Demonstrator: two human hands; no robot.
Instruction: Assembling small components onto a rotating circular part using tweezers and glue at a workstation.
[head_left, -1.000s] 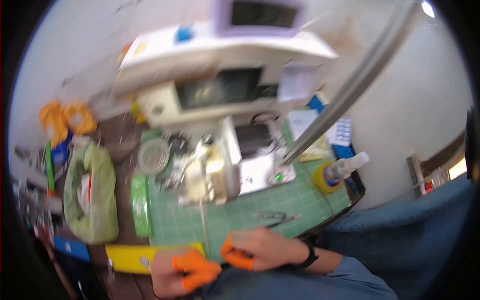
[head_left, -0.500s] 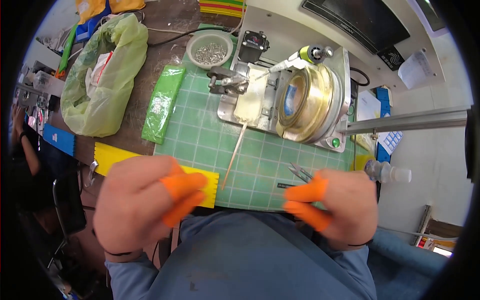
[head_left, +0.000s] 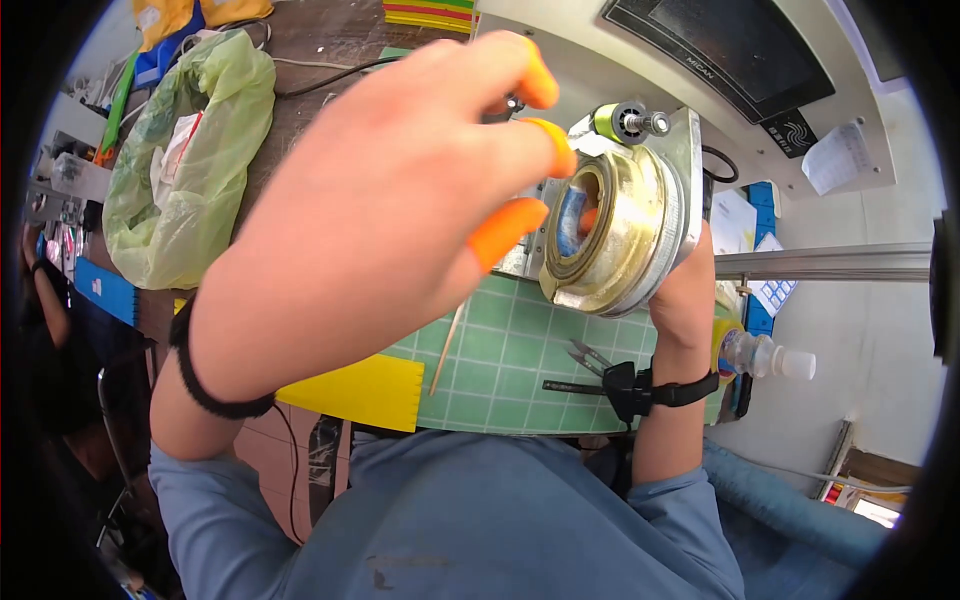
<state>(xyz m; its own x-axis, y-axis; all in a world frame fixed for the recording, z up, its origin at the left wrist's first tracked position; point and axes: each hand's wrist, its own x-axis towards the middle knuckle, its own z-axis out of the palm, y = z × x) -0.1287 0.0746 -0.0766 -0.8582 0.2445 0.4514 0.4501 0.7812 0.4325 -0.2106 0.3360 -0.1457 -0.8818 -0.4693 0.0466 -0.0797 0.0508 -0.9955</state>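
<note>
My left hand (head_left: 400, 190), with orange finger covers, is raised over the left part of the bench machine. Its fingers are apart and I see nothing between them; it hides most of the metal clamp and the pale pad. My right hand (head_left: 686, 285) reaches behind the brass-coloured round drum (head_left: 622, 235), whose inside carries a blue strip (head_left: 573, 222). An orange fingertip shows through the drum's opening, while the other right fingers are hidden. A thin wooden stick (head_left: 447, 350) lies on the green cutting mat (head_left: 490, 385). Small snips (head_left: 588, 357) rest near my right wrist.
At left stands a pale green plastic bag (head_left: 190, 170) on the brown table. A yellow notched sheet (head_left: 360, 392) lies at the front edge. To the right are a clear bottle (head_left: 768, 357) and a metal rail (head_left: 830, 264). A dark screen (head_left: 720, 50) stands behind.
Both hands have moved forward from the front edge. My left hand is now over the machine's clamp area with its fingers spread, and my right hand has gone behind the drum.
</note>
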